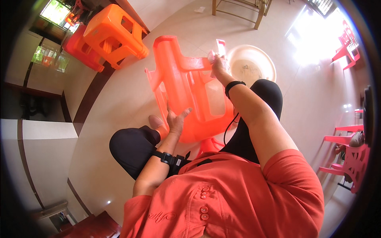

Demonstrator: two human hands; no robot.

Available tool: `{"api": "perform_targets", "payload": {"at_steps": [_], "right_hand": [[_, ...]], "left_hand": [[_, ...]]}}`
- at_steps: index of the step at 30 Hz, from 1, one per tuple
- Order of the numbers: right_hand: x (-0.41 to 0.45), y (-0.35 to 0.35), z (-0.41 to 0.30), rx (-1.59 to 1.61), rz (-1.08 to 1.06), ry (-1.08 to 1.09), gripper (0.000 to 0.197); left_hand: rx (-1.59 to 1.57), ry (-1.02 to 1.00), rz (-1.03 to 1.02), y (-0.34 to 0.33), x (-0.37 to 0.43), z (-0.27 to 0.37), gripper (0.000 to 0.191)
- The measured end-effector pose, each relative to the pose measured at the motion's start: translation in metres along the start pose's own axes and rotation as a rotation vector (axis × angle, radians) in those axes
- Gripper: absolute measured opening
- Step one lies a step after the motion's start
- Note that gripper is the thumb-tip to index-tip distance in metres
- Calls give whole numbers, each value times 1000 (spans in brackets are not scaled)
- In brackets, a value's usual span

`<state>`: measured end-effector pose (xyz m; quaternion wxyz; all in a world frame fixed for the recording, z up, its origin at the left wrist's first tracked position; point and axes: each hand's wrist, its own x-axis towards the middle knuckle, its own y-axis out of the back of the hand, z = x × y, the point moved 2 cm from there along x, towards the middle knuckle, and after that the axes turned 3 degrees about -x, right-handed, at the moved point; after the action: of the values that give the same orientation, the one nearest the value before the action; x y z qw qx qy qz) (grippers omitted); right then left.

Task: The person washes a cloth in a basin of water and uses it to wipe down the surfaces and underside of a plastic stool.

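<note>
Between my knees a red-orange plastic stool (171, 65) lies tipped over, with its legs pointing away from me. My left hand (176, 120) grips its near left side, thumb spread over the plastic. At the far right leg, my right hand (219, 66) holds a crumpled pale pink cloth (212, 56) against the stool. The fingers of that hand are partly hidden by the cloth. Just beyond my right hand, a round whitish basin (269, 64) rests on the tiled floor; its bottom looks wet or marked.
Stacked orange and red plastic stools (104, 26) stand at the upper left. A wooden-framed piece of furniture (235, 13) is at the top. Pink plastic chairs (349, 157) line the right side. A dark red wooden surface (95, 227) shows at lower left.
</note>
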<state>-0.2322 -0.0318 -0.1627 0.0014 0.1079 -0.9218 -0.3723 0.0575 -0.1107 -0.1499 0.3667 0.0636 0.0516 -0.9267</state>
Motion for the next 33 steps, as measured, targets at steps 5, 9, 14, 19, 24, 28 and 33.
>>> {"api": "perform_targets", "payload": {"at_steps": [5, 9, 14, 19, 24, 28, 33], "right_hand": [[-8, -2, -11, -62, 51, 136, 24], [-78, -28, -84, -171, 92, 898, 30], [-70, -36, -75, -13, 49, 823, 32], [-17, -24, -3, -178, 104, 397, 31], [-6, -3, -13, -25, 17, -27, 34], [-21, -13, -38, -150, 153, 173, 27], [-76, -36, -89, 46, 91, 894, 14]], "left_hand": [[76, -50, -29, -9, 3, -5, 87], [226, -69, 59, 0, -3, -5, 86], [43, -53, 98, 18, 3, -30, 81], [-98, 23, 23, 6, 6, -23, 83], [-131, 74, 21, 5, -2, -11, 81], [-17, -16, -18, -7, -2, 1, 79], [389, -201, 112, 1, 9, -14, 96]]}}
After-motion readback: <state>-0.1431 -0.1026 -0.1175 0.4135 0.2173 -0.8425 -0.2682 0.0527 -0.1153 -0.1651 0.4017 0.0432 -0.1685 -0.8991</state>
